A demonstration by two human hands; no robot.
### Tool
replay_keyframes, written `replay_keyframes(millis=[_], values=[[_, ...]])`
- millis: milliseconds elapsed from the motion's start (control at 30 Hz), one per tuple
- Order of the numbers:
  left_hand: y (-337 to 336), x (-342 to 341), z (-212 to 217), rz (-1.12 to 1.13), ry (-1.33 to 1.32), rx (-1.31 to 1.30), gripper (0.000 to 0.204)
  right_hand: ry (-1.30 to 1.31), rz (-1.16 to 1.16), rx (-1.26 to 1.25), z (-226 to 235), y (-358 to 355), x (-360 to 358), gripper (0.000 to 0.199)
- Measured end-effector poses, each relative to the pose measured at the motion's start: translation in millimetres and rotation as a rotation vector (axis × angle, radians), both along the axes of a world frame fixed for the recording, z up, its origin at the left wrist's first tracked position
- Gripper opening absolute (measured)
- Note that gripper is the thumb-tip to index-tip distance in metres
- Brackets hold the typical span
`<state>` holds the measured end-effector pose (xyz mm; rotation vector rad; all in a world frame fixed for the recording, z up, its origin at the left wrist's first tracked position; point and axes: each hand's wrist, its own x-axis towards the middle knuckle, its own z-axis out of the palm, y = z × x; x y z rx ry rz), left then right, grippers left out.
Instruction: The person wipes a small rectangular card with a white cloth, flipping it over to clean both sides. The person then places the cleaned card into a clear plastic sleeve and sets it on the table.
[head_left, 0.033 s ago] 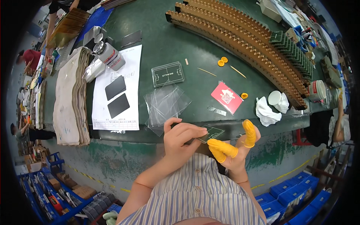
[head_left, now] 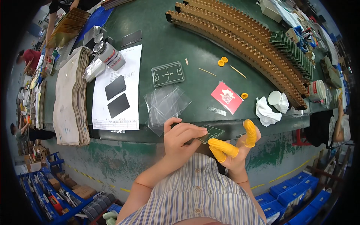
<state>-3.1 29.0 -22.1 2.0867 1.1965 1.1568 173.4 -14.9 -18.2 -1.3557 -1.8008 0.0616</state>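
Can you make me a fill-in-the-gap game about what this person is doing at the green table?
1. Both hands hold a small green ____ at the table's near edge.
2. The finger covers on the right hand are ____.
3. The two dark rectangles lie on a white sheet of ____.
4. The left hand wears ____ finger covers.

Missing words: card; yellow; paper; no

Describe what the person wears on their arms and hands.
The left hand is bare, no glove or finger cover. The right hand wears yellow rubber finger cots on several fingers. Both forearms are bare; no sleeves, watch or rings show. A striped shirt covers the torso.
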Motion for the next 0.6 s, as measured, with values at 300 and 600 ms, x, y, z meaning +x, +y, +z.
replay_keyframes(millis=[300, 600], values=[[1.6, -0.5, 2.9, 0.015, 0.015, -0.001, 0.012, -0.035, 0.027, 0.046, 2.2, 3.0, -3.3, 0.041], [0.6, -1.4, -5.0, -0.071, -0.322, -0.26, 0.017, 0.428, 0.147, 0.017, -7.0, 14.6, -2.6, 0.067]])
